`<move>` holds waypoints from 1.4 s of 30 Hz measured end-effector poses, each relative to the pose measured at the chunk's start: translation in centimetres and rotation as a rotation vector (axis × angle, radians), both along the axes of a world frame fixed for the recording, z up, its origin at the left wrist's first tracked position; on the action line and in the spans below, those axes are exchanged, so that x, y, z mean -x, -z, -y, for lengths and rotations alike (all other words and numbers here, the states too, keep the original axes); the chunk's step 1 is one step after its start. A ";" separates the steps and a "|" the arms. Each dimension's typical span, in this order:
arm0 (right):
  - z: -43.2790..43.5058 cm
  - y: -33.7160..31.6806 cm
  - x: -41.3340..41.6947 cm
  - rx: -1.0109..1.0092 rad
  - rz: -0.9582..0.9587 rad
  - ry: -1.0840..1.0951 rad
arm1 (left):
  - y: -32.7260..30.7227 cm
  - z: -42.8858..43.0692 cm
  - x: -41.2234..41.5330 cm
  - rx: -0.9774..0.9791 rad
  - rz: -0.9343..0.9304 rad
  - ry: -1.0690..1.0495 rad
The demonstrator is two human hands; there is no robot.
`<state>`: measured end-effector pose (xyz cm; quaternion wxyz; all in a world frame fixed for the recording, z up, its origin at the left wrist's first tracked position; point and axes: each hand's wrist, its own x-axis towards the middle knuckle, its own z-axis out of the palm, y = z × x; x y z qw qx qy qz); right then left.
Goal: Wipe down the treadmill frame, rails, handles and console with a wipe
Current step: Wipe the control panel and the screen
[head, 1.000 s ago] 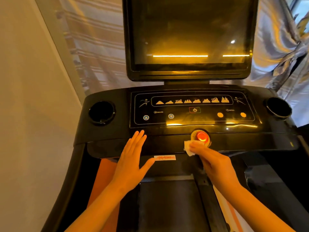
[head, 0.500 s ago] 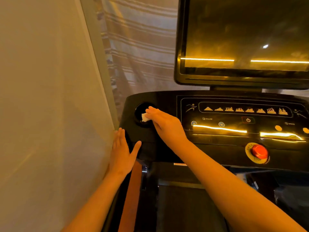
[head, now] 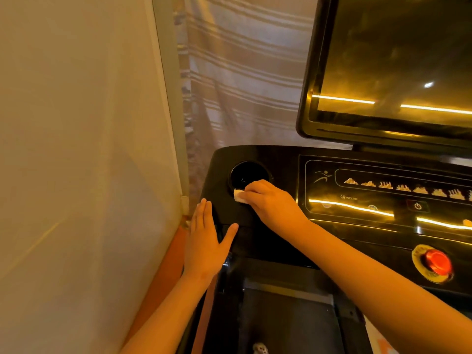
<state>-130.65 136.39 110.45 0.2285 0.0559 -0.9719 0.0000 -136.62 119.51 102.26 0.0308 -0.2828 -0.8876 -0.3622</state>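
Observation:
The black treadmill console (head: 286,159) fills the right half of the head view, with a dark screen (head: 398,62) above it. My right hand (head: 270,200) presses a small folded white wipe (head: 239,195) on the console just below the rim of the left round cup holder (head: 249,175). My left hand (head: 205,238) lies flat with fingers spread on the console's left front corner, holding nothing. A red stop button (head: 437,263) sits at the lower right, and the button panel (head: 383,190) with a power symbol lies right of my right hand.
A pale wall (head: 76,149) stands close on the left, right beside the treadmill. A striped curtain (head: 245,80) hangs behind the console. The dark running belt (head: 288,323) lies below my arms. An orange side strip (head: 166,272) runs along the treadmill's left edge.
My right hand carried the wipe from the red stop button leftward to the left cup holder, then slid slightly down off its rim. My left hand shifted to the console's left corner. The view turned left.

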 end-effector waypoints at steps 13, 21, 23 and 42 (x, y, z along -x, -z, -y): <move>1.0 -2.5 7.2 0.178 -0.056 -0.053 | 0.0 0.2 0.2 -0.029 0.034 0.003; -2.8 -5.1 6.1 0.262 0.026 0.071 | 0.1 0.2 0.2 -0.058 0.061 0.017; -3.5 -5.5 5.5 0.268 0.036 0.126 | 0.1 0.2 0.1 -0.063 0.062 0.018; 2.6 -1.5 5.2 0.039 0.067 -0.007 | 0.1 0.1 0.1 -0.041 0.012 0.008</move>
